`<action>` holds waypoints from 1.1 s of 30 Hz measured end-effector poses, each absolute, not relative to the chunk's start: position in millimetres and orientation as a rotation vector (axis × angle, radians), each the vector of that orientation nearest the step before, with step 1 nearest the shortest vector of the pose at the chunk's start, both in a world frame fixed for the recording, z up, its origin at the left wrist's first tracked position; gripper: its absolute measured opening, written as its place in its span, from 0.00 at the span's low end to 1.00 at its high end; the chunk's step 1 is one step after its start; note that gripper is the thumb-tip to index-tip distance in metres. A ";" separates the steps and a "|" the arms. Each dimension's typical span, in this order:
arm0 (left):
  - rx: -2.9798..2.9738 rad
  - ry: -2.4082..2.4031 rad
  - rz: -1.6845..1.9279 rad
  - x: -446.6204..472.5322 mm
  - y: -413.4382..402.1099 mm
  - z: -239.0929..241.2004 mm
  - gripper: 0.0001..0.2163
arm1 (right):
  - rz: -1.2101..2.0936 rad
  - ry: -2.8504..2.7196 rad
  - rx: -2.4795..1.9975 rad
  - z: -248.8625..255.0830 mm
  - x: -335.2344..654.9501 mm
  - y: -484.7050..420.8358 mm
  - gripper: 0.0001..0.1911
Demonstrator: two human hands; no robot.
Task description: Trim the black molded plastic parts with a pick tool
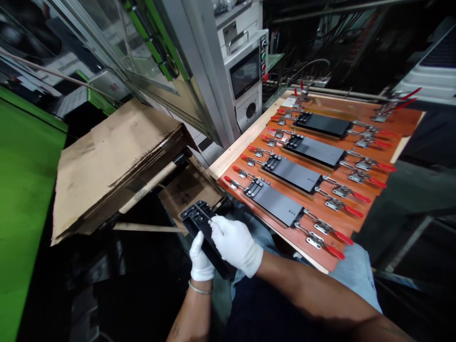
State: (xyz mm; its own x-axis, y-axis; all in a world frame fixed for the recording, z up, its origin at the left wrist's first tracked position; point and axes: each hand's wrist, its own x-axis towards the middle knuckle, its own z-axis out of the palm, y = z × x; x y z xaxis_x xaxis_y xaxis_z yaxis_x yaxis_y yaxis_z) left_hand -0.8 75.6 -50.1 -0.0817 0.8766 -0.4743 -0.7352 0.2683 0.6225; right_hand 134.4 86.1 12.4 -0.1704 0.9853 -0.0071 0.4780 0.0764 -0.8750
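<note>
My left hand (201,259), in a white glove, is closed around the lower side of a long black panel (195,225). The panel is held tilted over my lap, with small fittings at its far end. My right hand (235,243), also gloved, is closed on a thin rod-like tool (204,212) whose tip lies over those fittings. What kind of tool it is, I cannot make out. To the right, a grey-topped panel (274,202) sits on an orange board (256,205), between red-handled toggle clamps (325,235). Several similar panels (292,173) lie in rows behind it.
A stack of cardboard (117,147) stands at the left on a frame with a wrapped bar (147,187). Behind are a machine's metal-framed door (199,71) and a control panel with a screen (245,73). A green machine side (24,190) borders the far left.
</note>
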 end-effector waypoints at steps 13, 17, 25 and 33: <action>0.205 0.865 1.338 -7.3 70.6 -54.3 0.11 | 0.707 -2.163 -1.720 4.4 133.5 104.5 0.12; 0.201 0.844 1.332 -3.5 72.6 -51.4 0.12 | 0.640 -2.220 -1.635 6.7 133.7 105.8 0.12; 0.199 0.835 1.345 6.7 73.7 -41.7 0.13 | 0.593 -2.221 -1.706 6.5 137.2 103.9 0.14; 0.308 0.889 1.364 4.7 79.1 -35.3 0.15 | 0.672 -2.019 -1.764 3.1 152.9 114.1 0.16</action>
State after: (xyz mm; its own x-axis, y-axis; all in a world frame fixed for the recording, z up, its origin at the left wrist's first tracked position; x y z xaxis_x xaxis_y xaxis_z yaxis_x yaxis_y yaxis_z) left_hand 4.7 79.1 -35.3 -0.0487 0.9283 -0.3687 -0.7118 0.2267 0.6648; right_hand 152.9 114.1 3.1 -0.1434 0.9892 -0.0299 0.8101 0.0999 -0.5778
